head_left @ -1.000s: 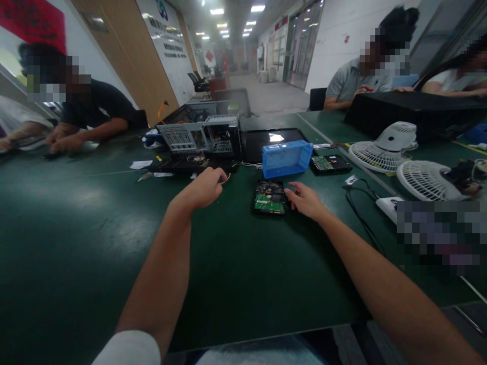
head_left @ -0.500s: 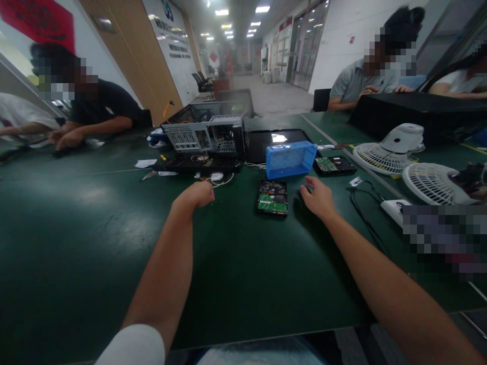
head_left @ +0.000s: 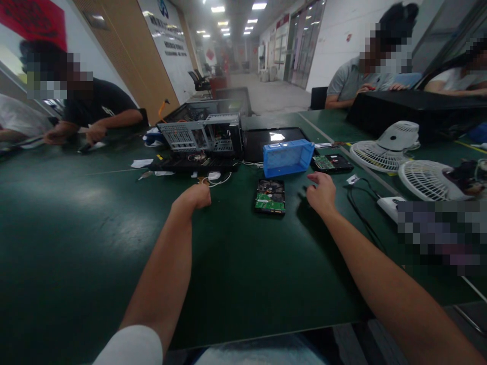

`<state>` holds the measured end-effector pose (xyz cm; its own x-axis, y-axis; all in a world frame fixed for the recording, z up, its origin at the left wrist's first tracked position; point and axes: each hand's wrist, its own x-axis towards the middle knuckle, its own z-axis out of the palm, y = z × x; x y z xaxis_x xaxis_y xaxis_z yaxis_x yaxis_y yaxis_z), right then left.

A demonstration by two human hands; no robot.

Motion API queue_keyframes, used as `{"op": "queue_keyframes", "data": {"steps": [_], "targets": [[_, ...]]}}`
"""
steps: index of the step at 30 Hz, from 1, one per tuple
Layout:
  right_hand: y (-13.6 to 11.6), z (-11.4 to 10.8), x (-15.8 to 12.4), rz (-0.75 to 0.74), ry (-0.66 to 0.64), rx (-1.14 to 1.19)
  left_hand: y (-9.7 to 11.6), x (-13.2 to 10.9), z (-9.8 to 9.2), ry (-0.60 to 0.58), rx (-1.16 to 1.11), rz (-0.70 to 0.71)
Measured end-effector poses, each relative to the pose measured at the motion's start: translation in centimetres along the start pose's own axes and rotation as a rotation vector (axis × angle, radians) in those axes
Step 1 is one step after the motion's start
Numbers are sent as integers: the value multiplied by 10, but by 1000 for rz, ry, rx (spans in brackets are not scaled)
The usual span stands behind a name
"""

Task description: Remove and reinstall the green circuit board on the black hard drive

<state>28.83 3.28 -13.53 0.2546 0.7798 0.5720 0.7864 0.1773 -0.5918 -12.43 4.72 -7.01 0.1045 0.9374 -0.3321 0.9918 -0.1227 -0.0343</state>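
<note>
On the green tabletop [head_left: 266,274], the hard drive [head_left: 270,196] lies just in front of the blue bin [head_left: 287,146], circuit board up; the right hand [head_left: 321,192] is in front of the bin's right end, its grip loosely spread with thumb and fingers apart, touching neither. The left hand [head_left: 195,196] is curled, left of the bin and nearer the wearer, close by a white cable [head_left: 224,182]; whether its grip pinches anything I cannot tell; a second drive [head_left: 332,162] sits just right of the bin, the opened computer case [head_left: 186,137] to its left.

The hard drive [head_left: 270,196] is black and green, the bin [head_left: 288,160] blue, the table [head_left: 243,279] green.
</note>
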Motion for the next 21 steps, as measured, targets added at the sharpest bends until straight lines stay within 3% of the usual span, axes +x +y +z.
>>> {"op": "queue_keyframes", "data": {"steps": [5,11,13,16,21], "targets": [[-7,-3,0,37,-22,55,1,-2,-2,15,15,-3],[-22,-11,-3,171,-112,143,13,-13,-18,102,8,48],[-26,-12,-5,195,-161,179,26,-17,-22,139,-20,147],[-29,-13,-6,211,-206,211,56,-24,-23,274,-124,419],[-29,-15,-6,209,-224,146,110,-32,-12,399,-212,694]]}}
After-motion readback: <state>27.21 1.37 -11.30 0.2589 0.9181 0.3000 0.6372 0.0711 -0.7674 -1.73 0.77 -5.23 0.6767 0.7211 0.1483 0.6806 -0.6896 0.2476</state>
